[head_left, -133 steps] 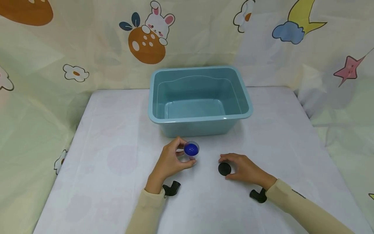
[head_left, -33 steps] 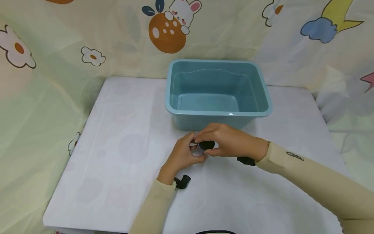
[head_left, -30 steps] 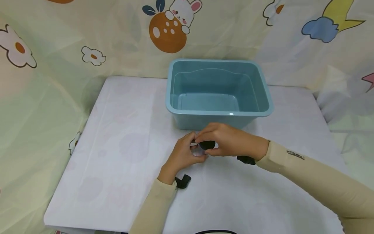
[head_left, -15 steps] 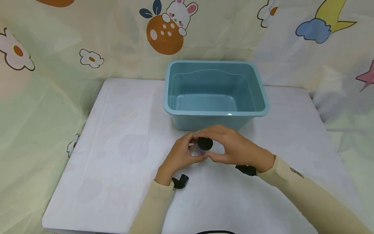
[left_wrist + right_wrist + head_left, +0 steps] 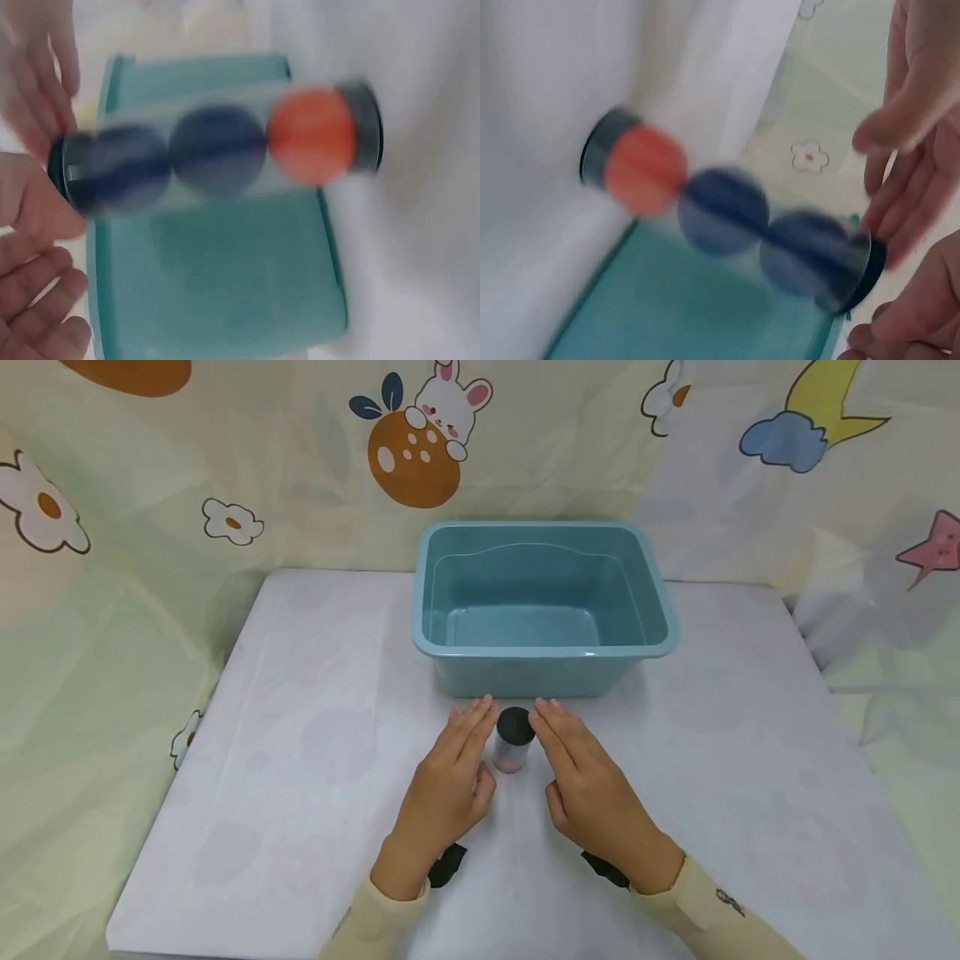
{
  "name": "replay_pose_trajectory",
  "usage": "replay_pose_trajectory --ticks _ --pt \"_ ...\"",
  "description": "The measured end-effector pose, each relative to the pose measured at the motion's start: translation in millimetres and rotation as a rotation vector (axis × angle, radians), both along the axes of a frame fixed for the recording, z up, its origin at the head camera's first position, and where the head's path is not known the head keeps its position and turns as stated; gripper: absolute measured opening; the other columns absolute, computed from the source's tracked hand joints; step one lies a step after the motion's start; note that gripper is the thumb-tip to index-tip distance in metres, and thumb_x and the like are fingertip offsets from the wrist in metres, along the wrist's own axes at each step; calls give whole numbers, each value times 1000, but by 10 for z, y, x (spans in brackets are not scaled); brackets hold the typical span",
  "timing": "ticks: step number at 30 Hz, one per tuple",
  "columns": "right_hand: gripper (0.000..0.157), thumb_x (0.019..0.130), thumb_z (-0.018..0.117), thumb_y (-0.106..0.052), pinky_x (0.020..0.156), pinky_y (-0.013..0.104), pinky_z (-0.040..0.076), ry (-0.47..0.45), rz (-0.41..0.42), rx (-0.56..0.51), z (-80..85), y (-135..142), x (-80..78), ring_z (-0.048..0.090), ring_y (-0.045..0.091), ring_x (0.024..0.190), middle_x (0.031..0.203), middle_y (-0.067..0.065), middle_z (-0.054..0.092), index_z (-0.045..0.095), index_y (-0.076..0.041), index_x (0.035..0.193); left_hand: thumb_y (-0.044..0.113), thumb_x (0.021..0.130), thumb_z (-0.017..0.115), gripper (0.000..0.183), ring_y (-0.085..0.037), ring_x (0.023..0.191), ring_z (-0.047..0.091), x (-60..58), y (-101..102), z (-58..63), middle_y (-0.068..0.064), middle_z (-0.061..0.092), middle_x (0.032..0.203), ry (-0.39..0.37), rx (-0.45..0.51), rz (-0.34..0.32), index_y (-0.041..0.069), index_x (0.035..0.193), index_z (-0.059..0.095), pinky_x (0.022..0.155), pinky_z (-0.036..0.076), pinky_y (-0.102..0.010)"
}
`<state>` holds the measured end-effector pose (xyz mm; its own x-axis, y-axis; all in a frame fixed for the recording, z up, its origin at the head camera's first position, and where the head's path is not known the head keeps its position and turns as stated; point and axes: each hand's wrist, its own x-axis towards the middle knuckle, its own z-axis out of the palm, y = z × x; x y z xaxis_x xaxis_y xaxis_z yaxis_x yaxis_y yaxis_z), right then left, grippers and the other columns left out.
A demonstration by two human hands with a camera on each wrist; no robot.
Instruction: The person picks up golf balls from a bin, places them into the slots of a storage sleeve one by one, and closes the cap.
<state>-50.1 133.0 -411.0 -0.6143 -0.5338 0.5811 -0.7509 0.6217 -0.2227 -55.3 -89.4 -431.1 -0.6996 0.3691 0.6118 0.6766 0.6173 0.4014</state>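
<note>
A clear tube (image 5: 510,758) with a black lid (image 5: 515,727) stands upright on the table, just in front of the basin. Through its wall the left wrist view shows an orange ball (image 5: 312,137) at the bottom and two blue balls (image 5: 217,150) above, somewhat blurred. A second black cap (image 5: 364,127) closes the bottom end. My left hand (image 5: 446,781) is to the left of the tube, fingers straight, fingertips close beside the lid. Mirroring it on the right, my right hand (image 5: 596,793) has straight fingers with the tips at the lid's edge. Neither hand grips anything.
A light blue rectangular basin (image 5: 543,672) stands behind the tube at the back of the white-covered table (image 5: 315,827). Patterned cloth (image 5: 547,443) hangs behind and at the sides. A black wrist mount (image 5: 447,865) sits under the left wrist.
Earlier the right hand held the black lid apart while the left held the tube, a blue ball at its top. The lid was brought onto the tube; both hands have since let go and drawn apart.
</note>
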Motion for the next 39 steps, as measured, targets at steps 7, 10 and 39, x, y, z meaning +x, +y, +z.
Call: replay_pose_trajectory --ticks 7,10,39 --pt "72 77 57 15 133 35 19 -15 -38 26 -160 -145 55 54 47 142 154 31 53 50 17 148 -15 77 70 79 -36 152 47 117 113 -31 -25 50 161 -67 -157 9 -12 153 49 126 36 -48" --pt "73 75 61 17 132 38 24 6 -71 41 -199 -188 75 55 47 141 154 32 53 51 17 148 -13 81 74 78 -34 153 46 145 117 -27 -24 49 162 -48 -243 45 -11 155 47 128 34 -46" --pt "68 97 67 -8 135 47 17 -179 -202 -168 -528 -271 113 42 49 150 162 27 48 44 9 158 7 88 84 88 -41 155 39 176 -153 -342 -24 42 167 -80 -145 121 -8 162 38 133 23 -48"
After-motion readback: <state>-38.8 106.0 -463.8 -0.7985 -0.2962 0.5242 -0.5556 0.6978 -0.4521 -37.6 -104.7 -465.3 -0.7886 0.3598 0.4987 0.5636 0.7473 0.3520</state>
